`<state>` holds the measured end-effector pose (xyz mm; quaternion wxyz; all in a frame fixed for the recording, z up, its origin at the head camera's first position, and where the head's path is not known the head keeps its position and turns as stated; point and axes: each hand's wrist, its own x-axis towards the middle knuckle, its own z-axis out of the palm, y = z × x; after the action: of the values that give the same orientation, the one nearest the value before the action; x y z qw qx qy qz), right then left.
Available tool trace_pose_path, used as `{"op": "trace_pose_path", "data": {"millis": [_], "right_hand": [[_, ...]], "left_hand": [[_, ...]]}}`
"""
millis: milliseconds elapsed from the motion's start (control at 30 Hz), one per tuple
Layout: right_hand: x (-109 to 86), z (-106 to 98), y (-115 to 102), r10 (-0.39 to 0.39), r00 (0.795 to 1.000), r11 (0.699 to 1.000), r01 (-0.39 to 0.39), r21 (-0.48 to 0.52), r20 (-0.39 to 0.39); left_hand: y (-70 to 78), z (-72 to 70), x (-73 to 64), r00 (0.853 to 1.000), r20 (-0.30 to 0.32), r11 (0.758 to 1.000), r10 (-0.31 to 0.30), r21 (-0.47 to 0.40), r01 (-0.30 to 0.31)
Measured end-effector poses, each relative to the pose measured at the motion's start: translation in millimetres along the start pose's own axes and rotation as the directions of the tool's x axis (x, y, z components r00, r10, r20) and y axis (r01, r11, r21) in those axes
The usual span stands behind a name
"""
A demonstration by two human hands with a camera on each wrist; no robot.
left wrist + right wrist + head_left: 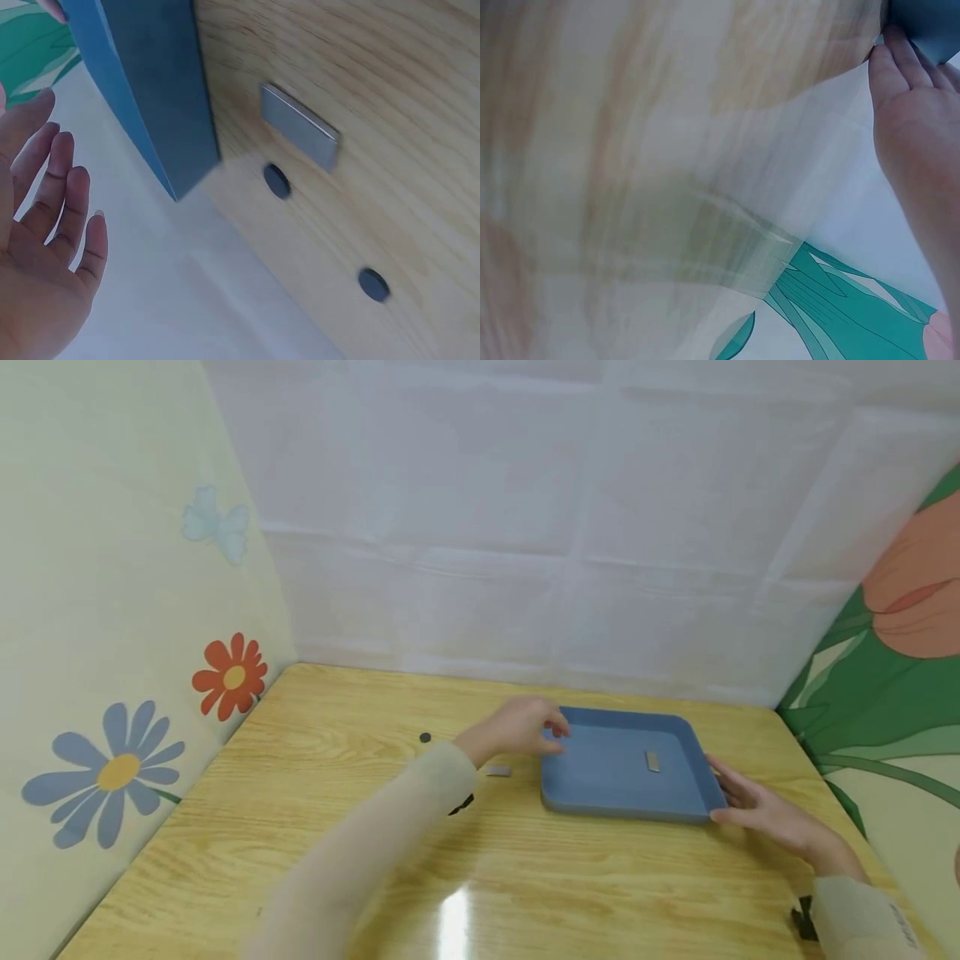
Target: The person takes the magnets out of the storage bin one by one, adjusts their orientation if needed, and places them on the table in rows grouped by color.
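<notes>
A shallow blue tray (615,806) with rounded corners lies on the table, a small flat metallic block (652,762) inside it. Over the tray's left edge, my left hand (521,727) hovers with loosely bent fingers. In the left wrist view the palm of that left hand (56,255) shows, holding nothing. My right hand (772,818) touches the tray's right side near the front corner, thumb and fingers apart. The right wrist view shows its extended fingers (907,67) against the tray. Left of the tray lies another silvery rectangular block (300,127).
Two black discs lie on the wooden table, one disc (277,181) near the silvery block and another disc (373,285) farther off. A white cloth (450,527) hangs behind the table (360,718). Flower-printed panels (120,610) stand at both sides.
</notes>
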<state>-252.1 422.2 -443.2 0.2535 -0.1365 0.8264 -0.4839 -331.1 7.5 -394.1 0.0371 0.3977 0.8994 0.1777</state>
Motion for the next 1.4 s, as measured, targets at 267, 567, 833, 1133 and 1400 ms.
{"op": "trace_pose_path", "data": {"millis": [267,567,833,1133,1400], "right_hand": [[0.0,0.9,1.0,-0.025,1.000,1.000,0.025,-0.009,-0.008],[-0.2,1.0,0.6,-0.060,0.998,0.998,0.060,-0.012,-0.019],[-0.7,1.3,0.8,-0.056,0.998,0.998,0.055,-0.020,-0.032],[0.3,1.4,2.8,-0.053,0.998,0.998,0.053,-0.025,-0.038],[0.0,1.2,1.6,-0.035,0.999,0.999,0.034,-0.028,-0.040]], "left_hand": [[20.4,6.6,22.8,0.999,0.032,1.000,0.008,-0.016,-0.007],[29.7,20.0,43.8,0.998,0.053,0.999,0.022,-0.041,-0.020],[39.6,34.1,63.7,0.996,0.083,0.997,0.015,-0.074,-0.009],[43.5,55.7,84.9,0.993,0.116,0.997,0.026,-0.077,-0.017],[52.1,67.6,95.1,0.982,0.174,0.992,0.069,-0.113,-0.050]]}}
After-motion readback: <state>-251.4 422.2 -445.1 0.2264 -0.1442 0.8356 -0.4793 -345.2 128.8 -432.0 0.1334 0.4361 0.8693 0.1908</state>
